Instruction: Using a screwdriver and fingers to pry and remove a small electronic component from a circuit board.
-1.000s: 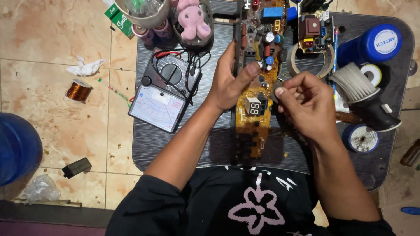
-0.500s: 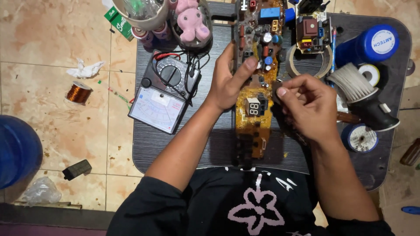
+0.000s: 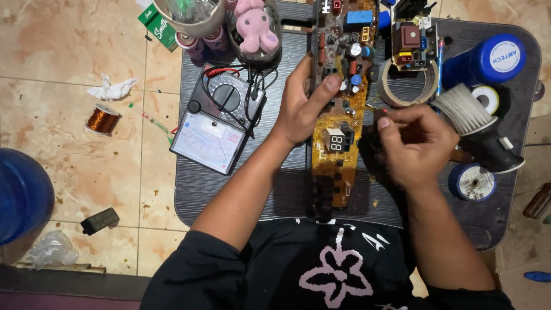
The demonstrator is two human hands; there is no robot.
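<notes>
Our right hand [image 3: 416, 146] curls its grip tight beside the right edge of the long yellow circuit board [image 3: 338, 115]; whether it pinches anything, we cannot tell. Our left hand [image 3: 304, 100] clamps the board's left edge, thumb on top, mid-counter [image 3: 241, 189]. Left, a multimeter [image 3: 221, 126]; right, a brush [image 3: 470, 117] crowds us. Beyond lies a tape ring [image 3: 390, 95].

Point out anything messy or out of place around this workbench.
Floor left of the table: a crumpled tissue, copper wire spool, small black block and clear plastic bag lie scattered. The left hand steadies the long circuit board.
</notes>
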